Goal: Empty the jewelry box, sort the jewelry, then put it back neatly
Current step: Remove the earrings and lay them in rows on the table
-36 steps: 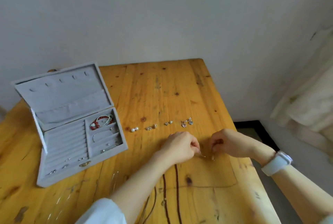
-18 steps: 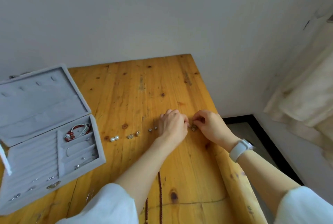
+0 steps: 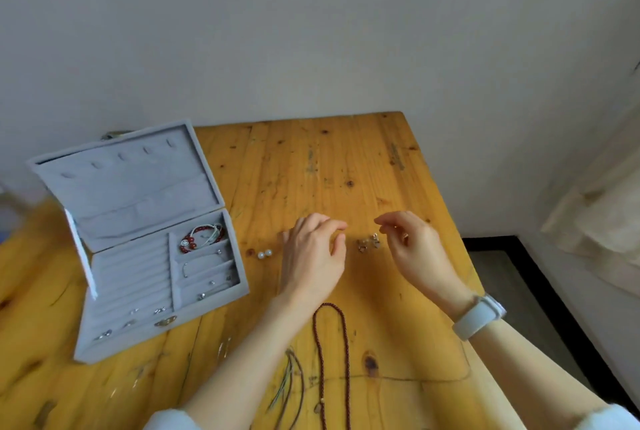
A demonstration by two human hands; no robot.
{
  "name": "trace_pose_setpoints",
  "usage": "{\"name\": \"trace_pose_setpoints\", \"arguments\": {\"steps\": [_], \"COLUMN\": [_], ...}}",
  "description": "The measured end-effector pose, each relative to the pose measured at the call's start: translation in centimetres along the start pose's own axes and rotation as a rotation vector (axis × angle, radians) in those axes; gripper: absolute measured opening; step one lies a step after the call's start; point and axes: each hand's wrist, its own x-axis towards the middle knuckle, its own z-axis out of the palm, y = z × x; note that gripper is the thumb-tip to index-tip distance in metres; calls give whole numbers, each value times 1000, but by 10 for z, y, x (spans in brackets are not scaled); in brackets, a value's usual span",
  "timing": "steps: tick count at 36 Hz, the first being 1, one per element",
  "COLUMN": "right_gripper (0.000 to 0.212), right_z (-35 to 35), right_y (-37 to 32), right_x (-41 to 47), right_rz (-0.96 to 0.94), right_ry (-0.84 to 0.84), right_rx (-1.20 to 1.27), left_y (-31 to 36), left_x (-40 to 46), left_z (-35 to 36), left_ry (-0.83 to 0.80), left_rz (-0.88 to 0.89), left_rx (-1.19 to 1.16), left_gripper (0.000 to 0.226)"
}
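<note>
The grey velvet jewelry box (image 3: 114, 336) stands open at the left, lid upright. A red bead bracelet (image 3: 202, 239), thin silver pieces and several small rings lie inside it. On the wooden table (image 3: 311, 166) a row of earrings runs left to right: a pearl pair (image 3: 265, 254), then silver drop earrings (image 3: 369, 244). My left hand (image 3: 313, 256) hovers over the middle of the row and hides part of it, fingers loosely apart and holding nothing. My right hand (image 3: 412, 246) hangs just right of the silver earrings, fingertips apart.
A dark red beaded necklace (image 3: 332, 343) lies stretched toward me, with thin cords (image 3: 291, 377) to its left and a fine chain (image 3: 415, 377) to its right. The table's right edge drops to the floor (image 3: 519, 291). A white wall stands behind.
Both hands held a small piece pinched between them near the table's front, carried it up to the earring row, and have now drawn apart with the silver earrings lying between them.
</note>
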Motion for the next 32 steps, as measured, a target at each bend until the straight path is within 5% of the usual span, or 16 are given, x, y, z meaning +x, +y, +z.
{"name": "trace_pose_setpoints", "arguments": {"steps": [12, 20, 25, 32], "right_gripper": [18, 22, 25, 19], "right_z": [108, 185, 216, 219], "right_y": [-103, -166, -186, -180], "right_x": [-19, -23, -22, -23], "right_rz": [-256, -441, -480, -453], "right_ry": [-286, -436, -538, -510], "right_rx": [58, -42, -285, -293], "left_y": [-125, -186, -200, -201], "left_x": [-85, -130, -139, -140], "left_z": [-96, -145, -157, -151], "left_ry": [243, 289, 257, 256], "left_rz": [-225, -632, -652, -633], "left_rx": [172, 256, 222, 187], "left_gripper": [23, 24, 27, 25]}}
